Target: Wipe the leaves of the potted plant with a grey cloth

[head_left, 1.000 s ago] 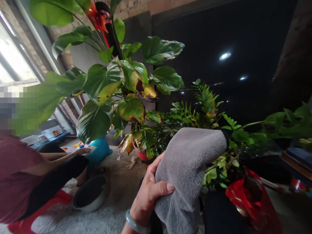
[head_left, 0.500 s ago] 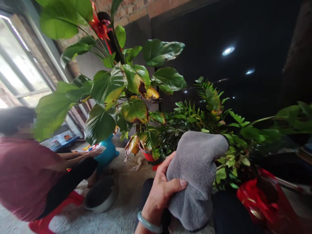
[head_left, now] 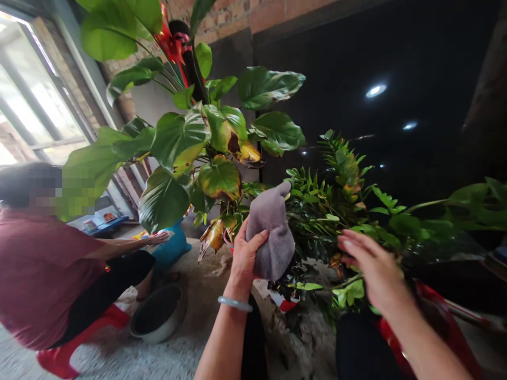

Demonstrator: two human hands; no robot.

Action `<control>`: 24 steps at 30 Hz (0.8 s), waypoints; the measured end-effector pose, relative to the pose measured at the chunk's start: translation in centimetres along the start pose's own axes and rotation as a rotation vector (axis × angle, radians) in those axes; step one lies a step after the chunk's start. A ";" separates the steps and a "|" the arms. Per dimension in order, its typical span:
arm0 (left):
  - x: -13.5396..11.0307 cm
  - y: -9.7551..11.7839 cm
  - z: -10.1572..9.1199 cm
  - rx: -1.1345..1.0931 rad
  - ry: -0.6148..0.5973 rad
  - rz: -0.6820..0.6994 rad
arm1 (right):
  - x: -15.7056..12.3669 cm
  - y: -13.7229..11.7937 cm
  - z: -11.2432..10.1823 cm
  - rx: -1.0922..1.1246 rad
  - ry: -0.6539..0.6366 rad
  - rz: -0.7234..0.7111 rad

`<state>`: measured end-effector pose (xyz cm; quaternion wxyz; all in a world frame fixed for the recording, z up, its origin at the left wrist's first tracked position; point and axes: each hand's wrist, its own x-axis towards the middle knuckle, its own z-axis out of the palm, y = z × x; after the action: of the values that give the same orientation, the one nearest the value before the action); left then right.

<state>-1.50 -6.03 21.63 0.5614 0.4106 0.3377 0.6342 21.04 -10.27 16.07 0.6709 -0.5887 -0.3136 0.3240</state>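
Observation:
My left hand (head_left: 244, 259) is closed on a grey fleecy cloth (head_left: 271, 232) and holds it up against the low leaves of a big broad-leaved plant (head_left: 206, 137). A pale bangle sits on that wrist. My right hand (head_left: 372, 268) is open with fingers spread. It reaches among the stems of a smaller bushy green plant (head_left: 336, 195) and holds nothing that I can see.
Another person in a dark red top (head_left: 43, 269) squats on a red stool (head_left: 67, 356) at the left, one hand on a teal pot (head_left: 172, 248). A dark basin (head_left: 154, 316) lies on the floor. A red wrapped pot (head_left: 435, 316) stands at right. Window at far left.
My left hand has lifted the cloth up and forward to the leaves. The right hand has come out from under the cloth and now reaches into the bushy plant.

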 end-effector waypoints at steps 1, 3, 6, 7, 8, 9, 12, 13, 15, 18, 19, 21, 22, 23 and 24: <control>0.4 -0.6 0.0 0.036 -0.021 0.008 | 0.2 0.5 0.8 -0.018 0.016 0.068; 0.5 -2.4 -0.5 0.128 -0.085 -0.059 | 0.7 1.9 2.5 -0.053 0.054 0.214; -1.1 -5.0 -2.3 0.218 -0.209 -0.286 | 1.1 4.3 4.4 -0.022 0.039 0.317; -1.7 -5.3 -3.0 0.215 -0.247 -0.337 | 1.1 4.9 4.8 0.007 0.016 0.332; -2.2 -5.4 -3.5 0.197 -0.269 -0.363 | 1.0 5.5 5.0 0.039 -0.007 0.341; -2.5 -5.0 -3.8 0.168 -0.271 -0.353 | 1.0 5.8 5.2 0.071 -0.026 0.344; -1.7 -3.1 -3.6 0.053 -0.176 -0.207 | 1.1 6.3 5.4 0.151 -0.063 0.317; -1.0 -2.5 -3.3 0.018 -0.132 -0.157 | 1.2 6.3 5.4 0.172 -0.074 0.303; 0.1 -2.2 -2.5 -0.013 -0.072 -0.118 | 1.4 6.2 5.3 0.210 -0.099 0.278; 0.5 -3.7 -2.2 0.073 -0.070 -0.223 | 1.2 6.2 4.9 0.253 -0.134 0.264; 0.1 -4.4 -2.3 0.116 -0.086 -0.287 | 0.9 6.4 4.7 0.262 -0.142 0.264; -0.9 -5.5 -2.8 0.151 -0.129 -0.409 | -0.1 6.8 4.1 0.271 -0.150 0.269; -1.3 -5.7 -3.1 0.136 -0.154 -0.442 | -0.6 7.0 3.8 0.264 -0.152 0.269; -1.7 -5.6 -3.4 0.105 -0.175 -0.445 | -1.2 7.3 3.4 0.249 -0.154 0.270; -1.8 -5.2 -3.5 0.068 -0.186 -0.419 | -1.7 7.6 3.1 0.229 -0.158 0.270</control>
<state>-2.37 -6.92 15.24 0.6952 0.4070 0.3837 0.4515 17.03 -9.11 8.82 0.6574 -0.5177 -0.2447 0.4898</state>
